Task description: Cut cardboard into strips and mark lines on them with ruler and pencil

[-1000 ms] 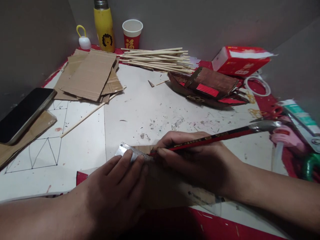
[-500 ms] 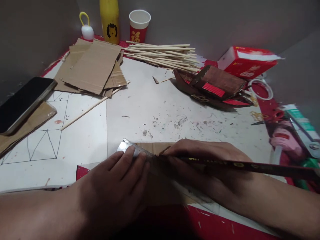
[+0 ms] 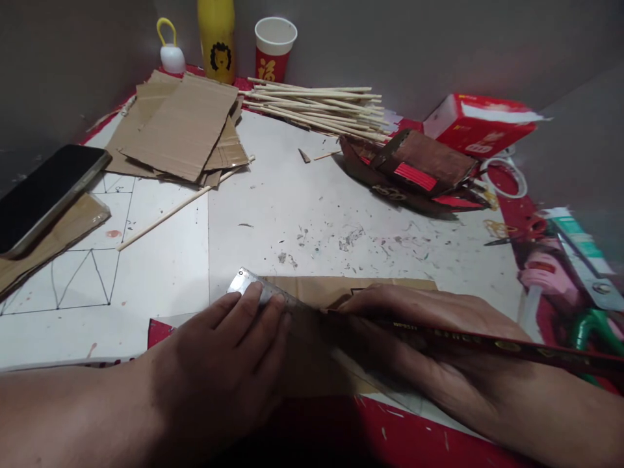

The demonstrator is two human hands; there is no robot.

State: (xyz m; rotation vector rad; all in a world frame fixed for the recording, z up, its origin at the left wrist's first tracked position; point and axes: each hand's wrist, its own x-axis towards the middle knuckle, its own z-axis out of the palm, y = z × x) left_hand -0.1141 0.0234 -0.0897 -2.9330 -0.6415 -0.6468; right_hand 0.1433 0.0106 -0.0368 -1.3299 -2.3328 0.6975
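My left hand (image 3: 224,351) lies with its fingers stretched over a metal ruler (image 3: 242,281), pressing it down on a piece of brown cardboard (image 3: 307,364). Its thumb is out of sight. My right hand (image 3: 424,331) grips a long dark red pencil (image 3: 468,339) with gold lettering. The pencil tip is close to the ruler's edge, in shadow on the cardboard. A short dark line is drawn on the cardboard just above the right-hand fingers.
Cardboard sheets (image 3: 180,123), wooden sticks (image 3: 316,104) and a brown model boat (image 3: 419,169) lie beyond my hands. A phone (image 3: 49,195) is at left. Behind stand a yellow bottle (image 3: 217,39) and paper cup (image 3: 275,49). Scissors (image 3: 531,229) and a tissue pack (image 3: 480,123) are at right.
My right hand has shifted a little to the right with the pencil, uncovering the dark line on the cardboard. My left hand and the ruler have stayed nearly still.
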